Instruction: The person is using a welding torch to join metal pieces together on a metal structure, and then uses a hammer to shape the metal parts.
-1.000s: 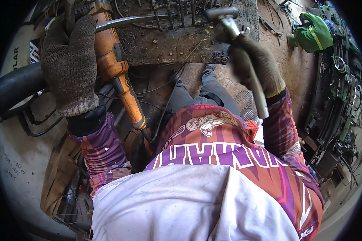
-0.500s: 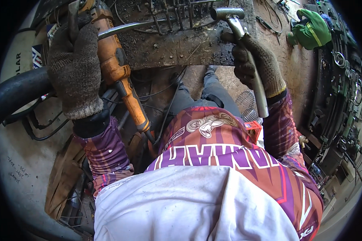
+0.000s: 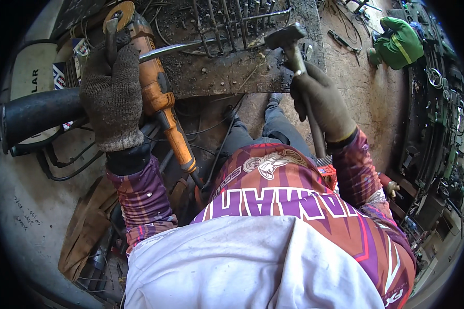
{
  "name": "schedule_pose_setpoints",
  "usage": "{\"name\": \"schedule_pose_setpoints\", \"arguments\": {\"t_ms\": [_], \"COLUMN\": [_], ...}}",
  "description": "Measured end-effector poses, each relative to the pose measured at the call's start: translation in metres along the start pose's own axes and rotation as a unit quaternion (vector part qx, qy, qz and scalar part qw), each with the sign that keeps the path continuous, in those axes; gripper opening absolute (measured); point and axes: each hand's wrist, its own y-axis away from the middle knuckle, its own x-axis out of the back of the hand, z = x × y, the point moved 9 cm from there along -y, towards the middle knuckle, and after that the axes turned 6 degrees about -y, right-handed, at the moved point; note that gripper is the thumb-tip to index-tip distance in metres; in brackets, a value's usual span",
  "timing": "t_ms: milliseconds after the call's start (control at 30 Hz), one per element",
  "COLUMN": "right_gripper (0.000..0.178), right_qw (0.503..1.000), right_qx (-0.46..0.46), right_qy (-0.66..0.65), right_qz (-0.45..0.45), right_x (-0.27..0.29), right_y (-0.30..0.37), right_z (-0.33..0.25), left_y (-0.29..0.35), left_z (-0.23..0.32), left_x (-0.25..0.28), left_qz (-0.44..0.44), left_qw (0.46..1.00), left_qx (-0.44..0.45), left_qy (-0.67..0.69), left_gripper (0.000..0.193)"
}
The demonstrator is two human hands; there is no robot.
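Note:
My left hand [image 3: 113, 95], in a grey knit glove, is closed round a dark tube [image 3: 44, 113] that sticks out to its left. A short steel end [image 3: 111, 44] pokes up by the thumb. From the glove's right side a bright metal rod [image 3: 183, 48] runs over the workbench; whether it joins the tube is hidden. My right hand [image 3: 322, 100], also gloved, grips a hammer [image 3: 287, 37] by its metal handle, head up near the bench corner. An orange angle grinder [image 3: 160, 95] lies just right of my left hand.
A metal rack of upright rods [image 3: 229, 26] stands on the dirty workbench [image 3: 206, 77]. Cables hang below its edge. Green cloth [image 3: 399, 44] sits at the far right, beside dark machinery [image 3: 433, 113]. A pale box-shaped machine [image 3: 31, 72] is at the left.
My left hand and the tube have shifted right and slightly down in the picture, and the tube's end now shows. The hammer has turned and its head is lower. Both grips stay closed.

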Motion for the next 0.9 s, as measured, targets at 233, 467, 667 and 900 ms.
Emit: {"name": "schedule_pose_setpoints", "arguments": {"t_ms": [233, 467, 667, 900], "right_gripper": [0.062, 0.06, 0.047, 0.047], "right_qw": [0.822, 0.841, 0.89, 0.799], "right_qx": [0.254, 0.314, 0.294, 0.25], "right_qy": [0.509, 0.438, 0.311, 0.504], "right_qz": [-0.012, 0.038, 0.157, 0.21], "right_x": [-0.04, -0.032, 0.032, 0.077], "right_y": [0.029, 0.035, 0.004, -0.073], "right_z": [-0.018, -0.02, -0.054, -0.097], "left_y": [-0.005, -0.004, 0.009, 0.031], "left_z": [0.0, -0.007, -0.004, 0.045], "left_x": [0.006, 0.006, 0.019, 0.065], "left_qz": [0.002, -0.001, 0.004, 0.097], "left_qw": [0.999, 0.999, 0.991, 0.993], "left_qx": [-0.022, -0.007, 0.123, 0.062], "left_qy": [-0.028, -0.033, 0.052, 0.025], "left_gripper": [0.028, 0.029, 0.028, 0.033]}}
